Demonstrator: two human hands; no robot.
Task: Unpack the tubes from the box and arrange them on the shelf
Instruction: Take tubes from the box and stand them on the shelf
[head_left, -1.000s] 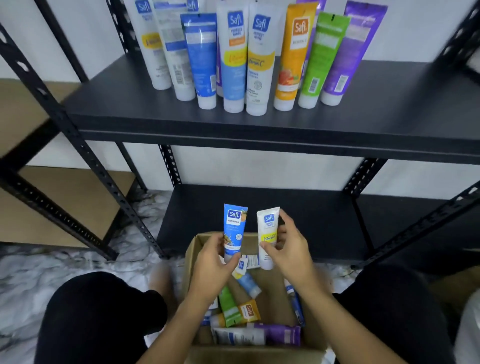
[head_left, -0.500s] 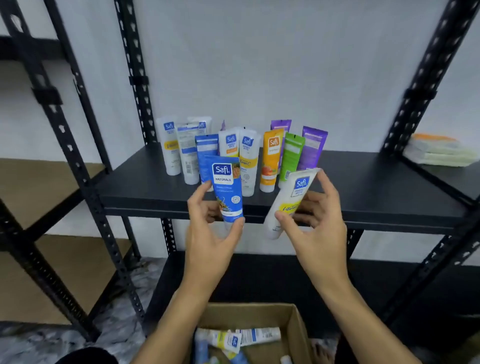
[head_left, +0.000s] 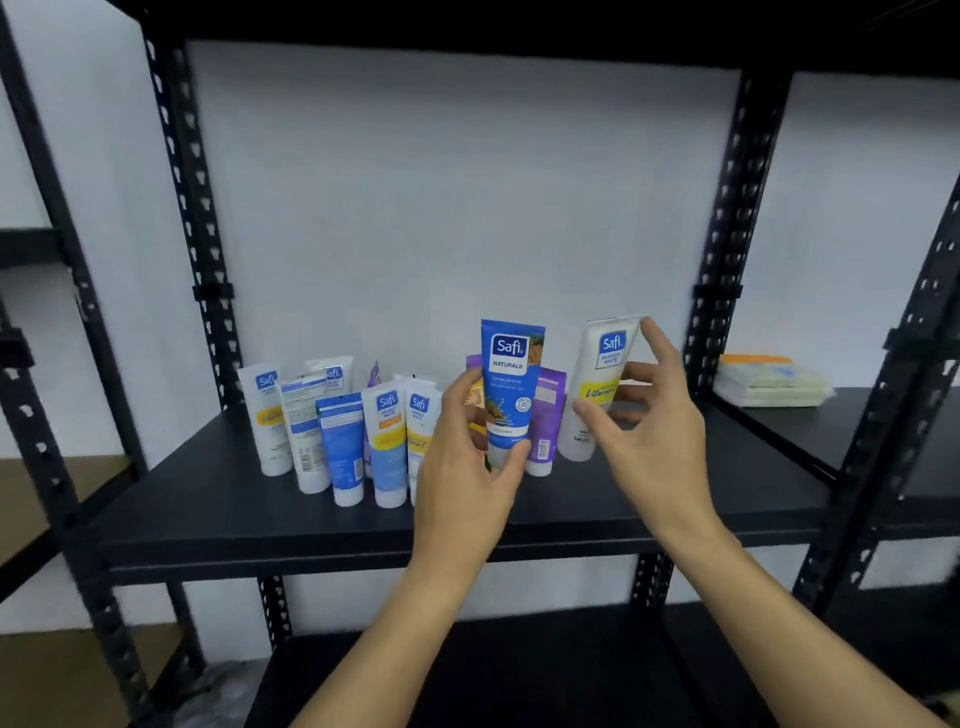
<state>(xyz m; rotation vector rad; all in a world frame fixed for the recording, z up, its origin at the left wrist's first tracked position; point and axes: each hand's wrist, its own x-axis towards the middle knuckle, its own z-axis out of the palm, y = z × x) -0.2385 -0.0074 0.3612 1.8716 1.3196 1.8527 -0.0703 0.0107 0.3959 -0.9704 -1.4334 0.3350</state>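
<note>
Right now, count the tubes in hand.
2: a blue tube in the left hand, a white tube in the right hand, both at the shelf. No hidden ones apparent.

Both forearms reached up and forward. The left hand (head_left: 467, 457) pinched a blue tube (head_left: 509, 389) between thumb and fingers. The right hand (head_left: 649, 431) gripped a white tube (head_left: 597, 384), index finger on its top edge.

Head camera faces the shelf (head_left: 597, 499) straight on, close.
</note>
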